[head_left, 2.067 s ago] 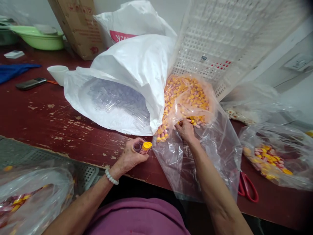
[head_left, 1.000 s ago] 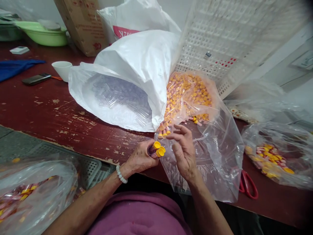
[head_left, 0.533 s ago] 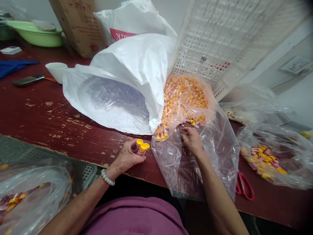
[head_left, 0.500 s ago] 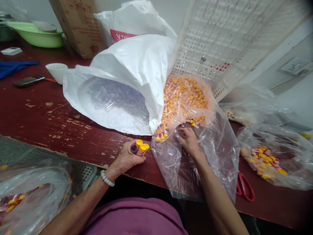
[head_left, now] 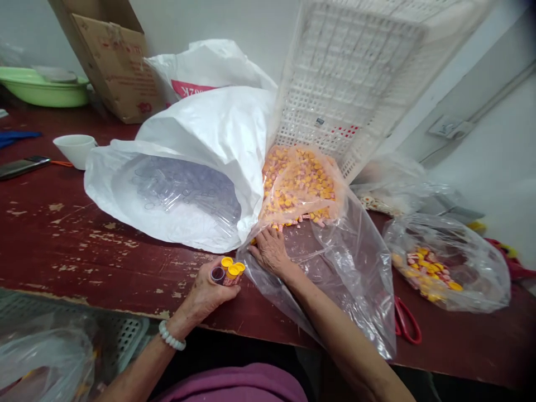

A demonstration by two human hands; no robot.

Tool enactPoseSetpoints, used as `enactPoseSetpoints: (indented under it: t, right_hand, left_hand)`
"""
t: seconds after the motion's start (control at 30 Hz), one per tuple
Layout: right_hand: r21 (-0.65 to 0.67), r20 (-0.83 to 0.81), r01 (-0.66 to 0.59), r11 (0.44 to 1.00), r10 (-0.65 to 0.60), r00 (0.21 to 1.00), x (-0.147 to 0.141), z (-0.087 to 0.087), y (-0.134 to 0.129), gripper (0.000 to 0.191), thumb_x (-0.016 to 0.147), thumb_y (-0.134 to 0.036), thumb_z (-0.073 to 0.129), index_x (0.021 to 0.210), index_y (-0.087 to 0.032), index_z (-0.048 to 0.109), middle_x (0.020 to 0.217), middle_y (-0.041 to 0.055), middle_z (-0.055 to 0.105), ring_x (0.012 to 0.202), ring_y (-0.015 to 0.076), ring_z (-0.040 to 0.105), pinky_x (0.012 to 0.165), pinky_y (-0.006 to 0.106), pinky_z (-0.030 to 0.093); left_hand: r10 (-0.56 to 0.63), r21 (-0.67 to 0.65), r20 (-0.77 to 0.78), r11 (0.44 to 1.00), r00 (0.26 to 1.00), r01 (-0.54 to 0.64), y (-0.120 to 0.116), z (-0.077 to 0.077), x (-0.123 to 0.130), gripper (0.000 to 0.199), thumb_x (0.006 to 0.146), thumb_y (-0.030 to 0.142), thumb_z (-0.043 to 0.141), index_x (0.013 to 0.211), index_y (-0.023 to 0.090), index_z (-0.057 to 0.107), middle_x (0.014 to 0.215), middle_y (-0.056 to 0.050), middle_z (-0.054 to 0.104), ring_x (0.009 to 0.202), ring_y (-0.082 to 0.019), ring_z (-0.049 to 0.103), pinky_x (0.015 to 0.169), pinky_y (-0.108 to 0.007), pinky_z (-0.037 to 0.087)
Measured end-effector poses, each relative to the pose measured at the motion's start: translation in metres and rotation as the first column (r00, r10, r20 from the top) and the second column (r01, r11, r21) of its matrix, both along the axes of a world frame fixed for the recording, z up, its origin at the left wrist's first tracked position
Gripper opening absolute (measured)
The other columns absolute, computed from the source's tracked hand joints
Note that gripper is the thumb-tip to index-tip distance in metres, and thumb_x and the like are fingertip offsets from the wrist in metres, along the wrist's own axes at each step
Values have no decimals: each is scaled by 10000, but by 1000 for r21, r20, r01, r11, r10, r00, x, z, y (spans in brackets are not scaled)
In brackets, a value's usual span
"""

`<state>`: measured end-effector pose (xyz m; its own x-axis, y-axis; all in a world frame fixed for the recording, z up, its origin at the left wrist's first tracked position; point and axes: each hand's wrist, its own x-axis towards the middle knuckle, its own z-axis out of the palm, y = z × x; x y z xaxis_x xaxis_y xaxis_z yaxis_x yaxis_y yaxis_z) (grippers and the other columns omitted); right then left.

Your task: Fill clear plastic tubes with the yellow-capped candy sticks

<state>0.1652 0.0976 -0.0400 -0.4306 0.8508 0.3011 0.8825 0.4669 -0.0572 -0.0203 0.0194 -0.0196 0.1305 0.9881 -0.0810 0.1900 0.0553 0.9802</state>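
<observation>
My left hand [head_left: 209, 290] is wrapped round several small tubes [head_left: 230, 273]; yellow caps top some, and one at the left shows a dark open mouth. A pale bead bracelet circles that wrist. My right hand [head_left: 271, 251] reaches into the mouth of a clear plastic bag [head_left: 355, 268], at the near edge of a heap of yellow-capped pink pieces [head_left: 299, 178]. Its fingers are bent over yellow pieces, and what they hold, if anything, is hidden. Left of the heap, a white sack [head_left: 209, 123] lies open with clear empty tubes [head_left: 184, 192] inside.
A white plastic crate [head_left: 335, 84] leans behind the heap. To the right are red-handled scissors [head_left: 407, 321] and another clear bag [head_left: 473, 273] of capped pieces. A white cup [head_left: 75, 149], a phone [head_left: 25, 166], a green basin [head_left: 46, 92] and a cardboard box [head_left: 121, 67] stand left.
My right hand has moved left along the heap's near edge, towards the white sack. My left hand keeps its hold on the tubes. The whole view has shifted.
</observation>
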Motion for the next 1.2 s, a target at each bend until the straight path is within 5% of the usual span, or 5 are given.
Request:
enactPoseSetpoints:
  t: [0.17, 0.43, 0.77, 0.97, 1.2]
  right_hand:
    - [12, -45, 300, 954, -299, 953, 60, -3, -7, 318, 869, -433, 499, 1079, -208, 577, 1145, 129, 575, 1074, 307, 457, 855, 466, 360]
    - [60, -238, 125, 990, -108, 965, 117, 2, -14, 349, 727, -461, 677, 956, -200, 642, 1191, 127, 488, 1111, 280, 464, 915, 461, 402]
    - [32, -378, 166, 986, -142, 915, 85, 24, -37, 226, 887, -344, 495, 934, -187, 652, 959, 96, 640, 923, 229, 565, 839, 398, 436]
    - [2, -607, -259, 966, 207, 767, 19, 85, -83, 144, 856, -305, 590, 972, -230, 631, 860, 24, 643, 796, 149, 595, 715, 272, 476]
    - [-90, -486, -468, 879, 371, 791, -8, 88, -86, 234, 853, -194, 581, 1087, -202, 584, 976, 61, 573, 874, 152, 563, 759, 280, 484]
  left_hand:
    - [20, -5, 26, 1000, 999, -20, 0, 3, 0, 285, 537, 144, 669, 811, 134, 589, 733, -21, 653, 661, -164, 601, 633, -271, 461]
    - [-13, 54, -21, 998, 1000, 14, -2, 5, 6, 202, 551, 146, 649, 736, 134, 570, 686, -6, 623, 633, -150, 576, 601, -254, 438]
    - [-30, 215, -169, 974, 985, 66, -4, 2, 10, 207, 593, 149, 625, 795, 132, 579, 711, 8, 577, 629, -114, 502, 586, -222, 393]
    - [-73, 267, -258, 953, 963, 144, -8, 6, 18, 210, 589, 96, 548, 792, 141, 579, 686, 31, 544, 600, -97, 458, 560, -207, 363]
    - [-144, 207, -374, 950, 916, 234, -9, 21, 25, 99, 651, 187, 543, 719, 138, 595, 691, -3, 585, 613, -125, 486, 573, -238, 371]
